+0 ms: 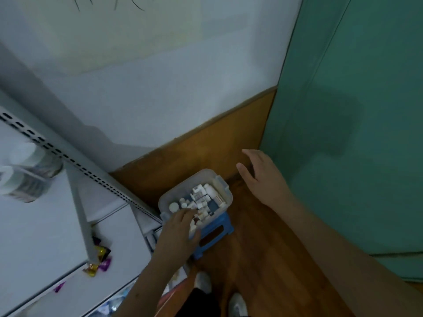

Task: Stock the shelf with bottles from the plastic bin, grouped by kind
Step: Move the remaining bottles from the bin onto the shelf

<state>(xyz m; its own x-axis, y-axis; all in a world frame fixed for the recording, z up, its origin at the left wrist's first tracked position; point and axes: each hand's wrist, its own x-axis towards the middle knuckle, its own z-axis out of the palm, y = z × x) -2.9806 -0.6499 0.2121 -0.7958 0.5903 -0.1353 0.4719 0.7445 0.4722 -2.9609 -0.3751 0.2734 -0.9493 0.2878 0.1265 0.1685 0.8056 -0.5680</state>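
Left hand (pixel 180 227) reaching into clear plastic bin (pixel 223 183) among small white bottles (pixel 201 197), grip unclear. Right hand (pixel 263 179) spread, holding nothing, beside bin.

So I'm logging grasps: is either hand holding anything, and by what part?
Right hand holds nothing. Left hand reaches into the bin among bottles; any hold cannot be told.

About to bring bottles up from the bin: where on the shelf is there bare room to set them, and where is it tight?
The white shelf is bare between the two capped jars at its back left and the candy wrappers by the grey upright. The plastic bin is packed with bottles; the left hand reaches into it, the right hand hovers beside it.
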